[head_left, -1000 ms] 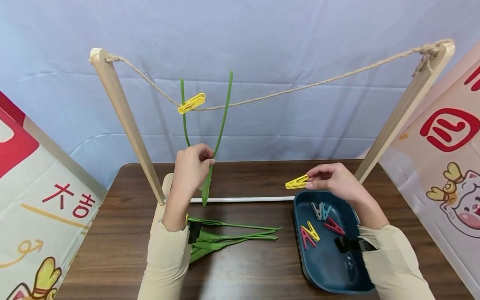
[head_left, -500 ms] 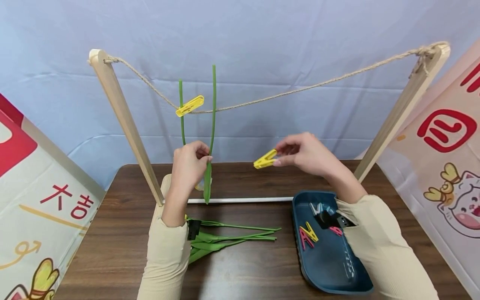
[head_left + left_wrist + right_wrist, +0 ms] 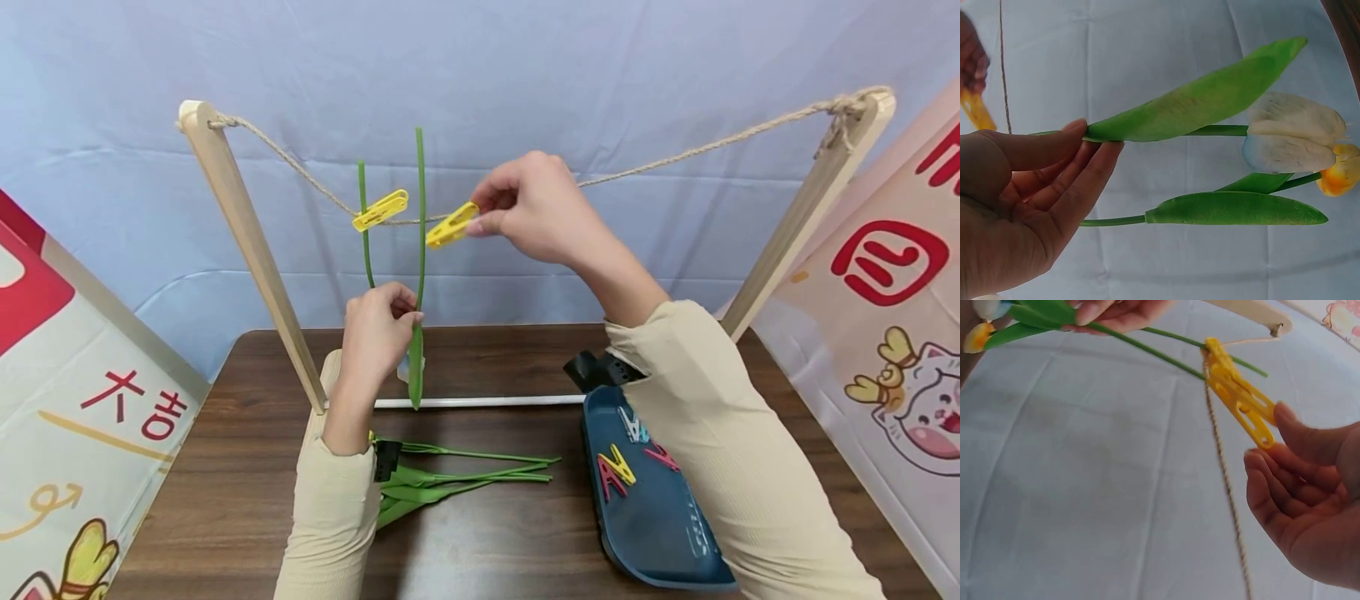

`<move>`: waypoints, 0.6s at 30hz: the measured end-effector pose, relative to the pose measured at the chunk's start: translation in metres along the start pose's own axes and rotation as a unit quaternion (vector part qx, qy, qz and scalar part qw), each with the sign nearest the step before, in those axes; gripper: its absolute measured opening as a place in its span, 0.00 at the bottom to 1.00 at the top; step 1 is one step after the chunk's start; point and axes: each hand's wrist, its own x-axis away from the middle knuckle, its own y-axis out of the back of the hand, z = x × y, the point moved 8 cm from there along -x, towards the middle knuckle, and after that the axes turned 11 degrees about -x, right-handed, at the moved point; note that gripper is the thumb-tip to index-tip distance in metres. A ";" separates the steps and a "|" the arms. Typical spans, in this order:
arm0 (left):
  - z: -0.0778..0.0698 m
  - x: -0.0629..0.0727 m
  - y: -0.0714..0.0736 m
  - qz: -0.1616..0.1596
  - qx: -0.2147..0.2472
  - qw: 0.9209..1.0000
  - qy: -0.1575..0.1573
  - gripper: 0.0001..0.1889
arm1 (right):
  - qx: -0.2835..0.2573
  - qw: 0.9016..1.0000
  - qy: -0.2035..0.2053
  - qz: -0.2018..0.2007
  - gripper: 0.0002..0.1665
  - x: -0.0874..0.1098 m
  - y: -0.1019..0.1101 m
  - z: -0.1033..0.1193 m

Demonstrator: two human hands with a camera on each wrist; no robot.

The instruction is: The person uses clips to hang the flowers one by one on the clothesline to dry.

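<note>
My left hand (image 3: 378, 329) pinches an artificial tulip at the base of its leaf. The tulip hangs head down, its green stem (image 3: 421, 175) rising past the twine (image 3: 322, 187). Its white and pale-blue bloom (image 3: 1294, 131) shows in the left wrist view. Between thumb and fingers, my right hand (image 3: 536, 208) holds a yellow clothespin (image 3: 452, 225), its tip close beside that stem at the twine; whether it touches I cannot tell. Left of it, a second yellow clothespin (image 3: 381, 210) fastens another stem (image 3: 362, 183) to the twine. That tulip's bloom (image 3: 1340, 169) is yellow-orange.
Wooden posts (image 3: 251, 250) at both sides carry the twine, with a white rod (image 3: 487, 402) low between them. More green stems (image 3: 480, 475) lie on the brown table (image 3: 495, 542). A blue tray (image 3: 652, 533), partly behind my right sleeve, contains several clothespins (image 3: 618, 467).
My right hand has carried its yellow clothespin up and left, from above the tray to the twine. My left hand has shifted slightly left, and its tulip stem now stands nearly upright.
</note>
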 end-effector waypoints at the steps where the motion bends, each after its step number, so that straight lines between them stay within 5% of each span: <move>1: 0.000 0.000 0.000 -0.001 -0.001 1.000 0.000 0.04 | 0.004 1.000 0.002 -0.009 0.10 -0.003 0.001 0.004; 9: 0.001 0.000 0.001 -0.009 -0.001 1.000 0.000 0.03 | 0.040 0.996 0.022 -0.072 0.05 -0.014 0.008 0.019; 18: 0.003 0.002 -0.001 -0.005 0.002 1.000 0.001 0.03 | 0.087 0.993 0.028 -0.070 0.04 -0.021 -0.002 0.015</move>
